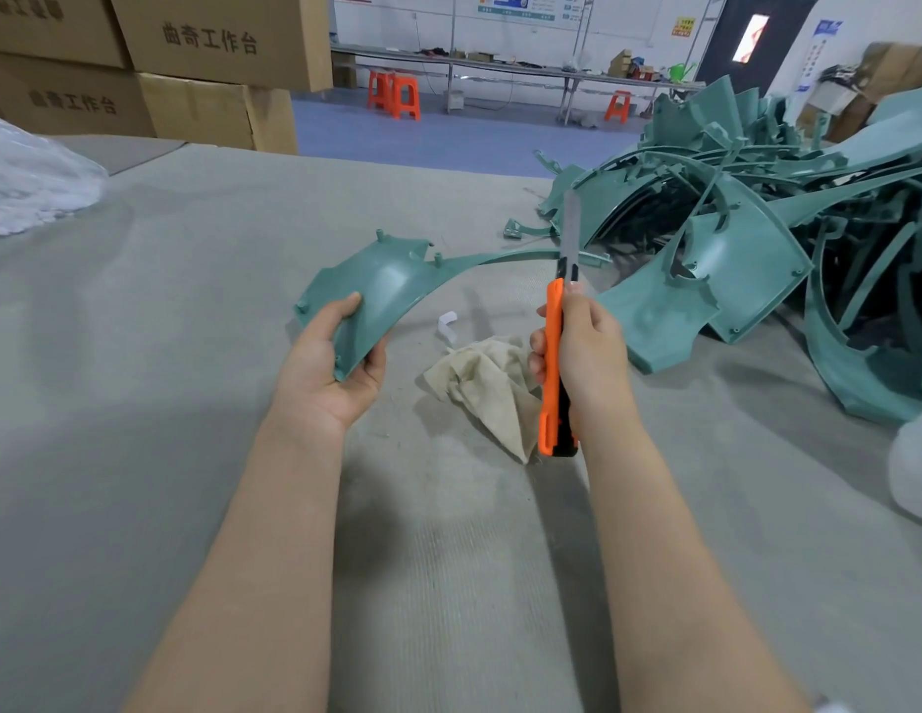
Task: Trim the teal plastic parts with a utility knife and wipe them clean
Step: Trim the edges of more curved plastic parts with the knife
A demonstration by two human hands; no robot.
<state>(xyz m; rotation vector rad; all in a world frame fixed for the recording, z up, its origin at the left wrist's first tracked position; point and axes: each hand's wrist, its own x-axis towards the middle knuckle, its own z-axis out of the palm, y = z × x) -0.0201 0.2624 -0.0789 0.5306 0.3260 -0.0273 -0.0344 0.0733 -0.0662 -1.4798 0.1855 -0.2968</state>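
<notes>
My left hand (329, 360) grips the wide end of a curved teal plastic part (382, 285). It looks light and bendy. My right hand (577, 347) holds the orange utility knife (555, 362).

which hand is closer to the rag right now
Right. The right hand, gripping the knife, is by the right edge of the rag; the left hand, holding a teal part, is farther off to its left.

The left grip (330, 362) has the part (382, 280), the right grip (587, 352) the knife (554, 362). On the desk (191, 301) the rag (479, 383) lies between them, pile (757, 239) off to the right grip's right, boxes (191, 69) way behind the left grip.
</notes>
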